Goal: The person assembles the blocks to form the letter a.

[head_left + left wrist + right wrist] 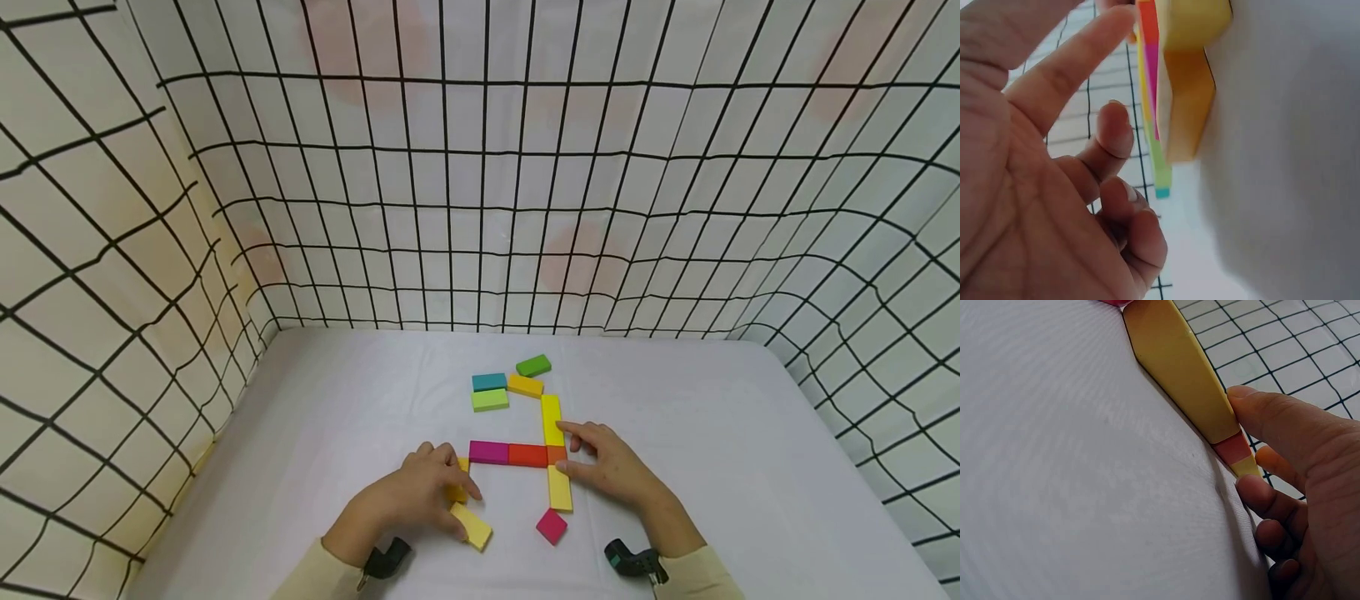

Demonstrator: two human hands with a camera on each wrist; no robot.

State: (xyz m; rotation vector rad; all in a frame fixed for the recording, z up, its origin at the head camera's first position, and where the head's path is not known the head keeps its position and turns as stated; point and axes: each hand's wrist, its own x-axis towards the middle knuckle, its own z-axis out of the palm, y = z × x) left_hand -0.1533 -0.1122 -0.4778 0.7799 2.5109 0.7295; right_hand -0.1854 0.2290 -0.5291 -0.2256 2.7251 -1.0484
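In the head view my left hand point(420, 492) lies over an amber block point(462, 483) and a pale yellow block point(472, 527). Its thumb rests at the pale yellow block, its index finger extends past the amber one, and the hand covers part of both. To the right, my right hand point(611, 467) touches a line of blocks from the side. Its index fingertip meets the bright yellow block point(551, 417); its thumb is at the orange block point(557, 455) and lower yellow block point(559, 492). A magenta block point(489, 452) and a red block point(527, 454) extend leftward from the orange one.
Behind the line lie a teal block point(489, 382), a lime block point(490, 401), an amber-yellow block point(526, 385) and a green block point(533, 365). A crimson block point(551, 527) sits turned at the front. Black grid netting point(480, 153) surrounds the white table point(337, 392).
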